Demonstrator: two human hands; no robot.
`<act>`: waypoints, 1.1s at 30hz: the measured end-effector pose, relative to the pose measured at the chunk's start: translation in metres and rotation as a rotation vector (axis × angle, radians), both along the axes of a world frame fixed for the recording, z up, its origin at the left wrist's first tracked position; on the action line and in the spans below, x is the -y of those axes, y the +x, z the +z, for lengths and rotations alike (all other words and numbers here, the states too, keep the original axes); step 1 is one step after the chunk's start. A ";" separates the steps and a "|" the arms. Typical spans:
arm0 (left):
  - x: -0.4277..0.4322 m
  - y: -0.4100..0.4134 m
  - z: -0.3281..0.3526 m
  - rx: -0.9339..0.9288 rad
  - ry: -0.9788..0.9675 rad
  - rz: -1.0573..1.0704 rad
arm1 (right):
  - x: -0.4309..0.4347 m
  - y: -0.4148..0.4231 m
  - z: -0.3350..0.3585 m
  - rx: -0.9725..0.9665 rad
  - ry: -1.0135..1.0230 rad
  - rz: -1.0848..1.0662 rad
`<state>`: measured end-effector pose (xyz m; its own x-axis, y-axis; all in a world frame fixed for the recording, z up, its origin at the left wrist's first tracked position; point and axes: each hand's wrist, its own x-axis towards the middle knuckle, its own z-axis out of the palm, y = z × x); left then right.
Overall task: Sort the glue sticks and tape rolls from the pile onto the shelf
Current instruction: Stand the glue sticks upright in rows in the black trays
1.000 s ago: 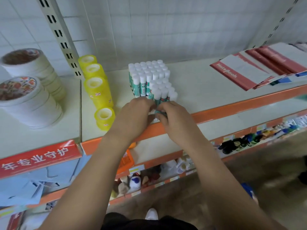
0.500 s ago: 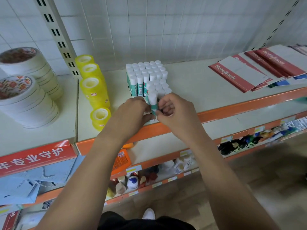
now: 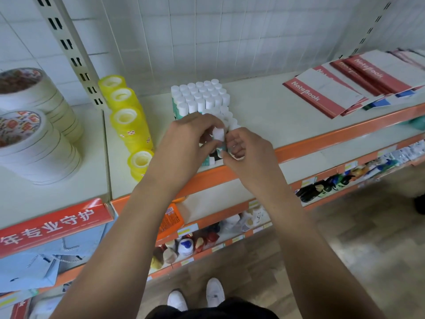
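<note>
Plastic, paper, painted metal.
The glue sticks (image 3: 200, 95) have smooth matt plastic caps; the yellow tape rolls (image 3: 128, 125) are glossy translucent film; the white tape rolls (image 3: 46, 155) look papery, matt; the shelf (image 3: 276, 116) is matt painted metal.

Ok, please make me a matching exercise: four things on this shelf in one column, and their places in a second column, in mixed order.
Things:
1. yellow tape rolls
2. white tape stacks
3. notebooks
4. single glue stick

Places:
a. lying flat at the right end of the shelf
b. between the left hand and the right hand
c. in the left bay, beyond the upright post
d. in a row just left of the glue stick block

Pairs: 1-d, 2-c, 3-a, 4-b
</note>
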<state>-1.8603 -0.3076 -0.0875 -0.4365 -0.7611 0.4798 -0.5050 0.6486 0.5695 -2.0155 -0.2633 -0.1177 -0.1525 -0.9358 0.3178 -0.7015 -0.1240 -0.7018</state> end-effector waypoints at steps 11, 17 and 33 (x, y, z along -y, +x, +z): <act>0.001 -0.030 -0.012 0.005 0.007 0.109 | 0.023 -0.032 -0.005 -0.113 -0.135 0.002; -0.003 -0.043 -0.021 0.047 -0.010 0.235 | 0.029 -0.038 -0.009 -0.059 -0.139 0.064; -0.014 -0.060 -0.023 0.109 -0.030 0.423 | 0.031 -0.050 -0.005 -0.025 -0.110 0.124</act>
<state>-1.9206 -0.2939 -0.1108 -0.1384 -0.8701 0.4730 -0.7861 0.3870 0.4819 -2.0651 -0.2944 -0.1231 -0.0285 -0.9063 0.4216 -0.6928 -0.2862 -0.6620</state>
